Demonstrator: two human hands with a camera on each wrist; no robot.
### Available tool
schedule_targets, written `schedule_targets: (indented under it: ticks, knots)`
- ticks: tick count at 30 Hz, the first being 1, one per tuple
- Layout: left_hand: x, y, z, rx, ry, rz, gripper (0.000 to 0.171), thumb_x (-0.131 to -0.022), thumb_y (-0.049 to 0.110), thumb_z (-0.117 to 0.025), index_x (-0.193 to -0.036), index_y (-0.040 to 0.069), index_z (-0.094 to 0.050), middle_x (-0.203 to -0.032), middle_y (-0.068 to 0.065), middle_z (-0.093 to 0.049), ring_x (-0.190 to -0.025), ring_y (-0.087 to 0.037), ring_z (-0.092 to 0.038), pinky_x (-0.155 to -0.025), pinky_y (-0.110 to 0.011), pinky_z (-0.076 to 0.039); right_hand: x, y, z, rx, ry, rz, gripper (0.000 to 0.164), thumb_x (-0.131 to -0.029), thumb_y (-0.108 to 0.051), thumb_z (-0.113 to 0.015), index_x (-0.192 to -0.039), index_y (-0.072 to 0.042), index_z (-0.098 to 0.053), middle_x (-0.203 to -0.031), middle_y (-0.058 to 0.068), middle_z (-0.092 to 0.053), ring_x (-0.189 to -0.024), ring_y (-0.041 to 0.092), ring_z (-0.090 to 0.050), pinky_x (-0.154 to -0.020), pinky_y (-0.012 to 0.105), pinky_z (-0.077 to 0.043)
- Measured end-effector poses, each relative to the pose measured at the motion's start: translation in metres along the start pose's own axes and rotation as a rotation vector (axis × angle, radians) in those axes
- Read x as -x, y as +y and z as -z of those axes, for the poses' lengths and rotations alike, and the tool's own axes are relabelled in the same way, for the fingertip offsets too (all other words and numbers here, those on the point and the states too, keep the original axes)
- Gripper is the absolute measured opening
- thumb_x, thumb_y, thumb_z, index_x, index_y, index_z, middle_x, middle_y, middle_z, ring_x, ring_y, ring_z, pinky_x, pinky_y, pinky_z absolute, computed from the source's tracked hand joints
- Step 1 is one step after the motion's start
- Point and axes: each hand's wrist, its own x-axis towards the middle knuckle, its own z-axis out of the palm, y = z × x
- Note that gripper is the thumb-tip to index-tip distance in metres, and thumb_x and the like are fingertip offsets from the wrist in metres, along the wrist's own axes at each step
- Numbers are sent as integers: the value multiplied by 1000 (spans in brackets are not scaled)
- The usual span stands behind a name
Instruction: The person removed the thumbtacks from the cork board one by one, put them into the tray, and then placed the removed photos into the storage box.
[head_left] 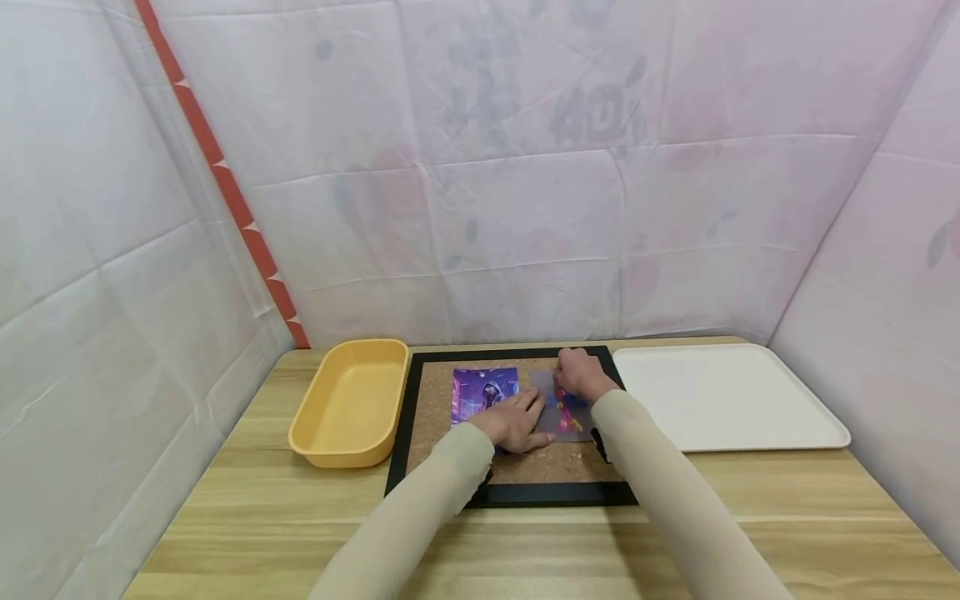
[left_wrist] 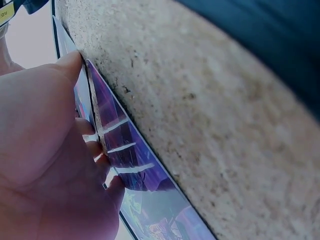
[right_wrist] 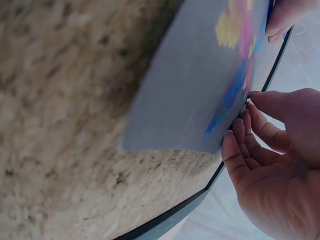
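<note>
A grey picture sheet (head_left: 542,427) with pink, blue and yellow patches lies on the right half of a black-framed cork board (head_left: 517,472). My left hand (head_left: 517,422) rests with spread fingers across the sheet's left edge and a purple picture sheet (head_left: 468,387) beside it. At the grey sheet's top edge, the thumb and forefinger of my right hand (head_left: 579,372) pinch together on a small pin, mostly hidden by the fingertips. In the right wrist view the near corner of the grey sheet (right_wrist: 170,100) curls off the cork.
Left of the board stands a yellow tray (head_left: 306,417). A white tray (head_left: 813,421) lies to its right. All of them are on a wooden table (head_left: 262,533), with white printed cloth (head_left: 525,208) hanging behind and at both sides.
</note>
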Motion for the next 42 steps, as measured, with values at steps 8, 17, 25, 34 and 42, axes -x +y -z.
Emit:
schedule_targets:
  ticks: [8, 17, 25, 34, 42]
  knots:
    - [1, 0, 2, -8, -5, 3, 78, -105, 60, -37, -166, 20, -10, -173, 0, -1, -158, -17, -1, -126, -34, -15, 1, 0, 1, -14, 1, 0, 40, -99, -8, -54, -60, -12, -62, -59, 2, -59, -54, 17, -50, -61, 34, -44]
    - [1, 1, 3, -17, -4, 4, 78, -105, 61, -35, -166, 20, -8, -173, 1, 0, -158, -15, 0, -126, -32, -13, -3, 10, 1, -100, 10, 15, 37, -99, -8, -55, -66, -10, -72, -60, 0, -61, -55, 16, -51, -55, 30, -42]
    - [10, 1, 9, 1, 6, -19, 78, -106, 59, -36, -166, 18, -9, -173, -2, -1, -158, -17, -1, -126, -32, -13, -4, 15, 0, -140, 45, 33, 31, -97, -7, -56, -69, -7, -70, -60, 0, -57, -55, 16, -50, -54, 28, -41]
    - [16, 2, 10, 4, 8, -28, 77, -106, 59, -37, -166, 17, -12, -173, -3, -5, -159, -18, -4, -126, -33, -16, -1, 15, -1, -168, 64, 35, 20, -100, -8, -57, -91, 0, -73, -78, 9, -67, -68, 20, -56, -64, 34, -49]
    - [18, 3, 11, -2, 8, -30, 76, -107, 58, -36, -166, 17, -12, -173, -4, -4, -159, -18, -4, -126, -33, -15, -1, 15, -1, -178, 47, 18, 21, -103, -11, -56, -94, 0, -72, -83, 10, -67, -71, 21, -58, -68, 36, -50]
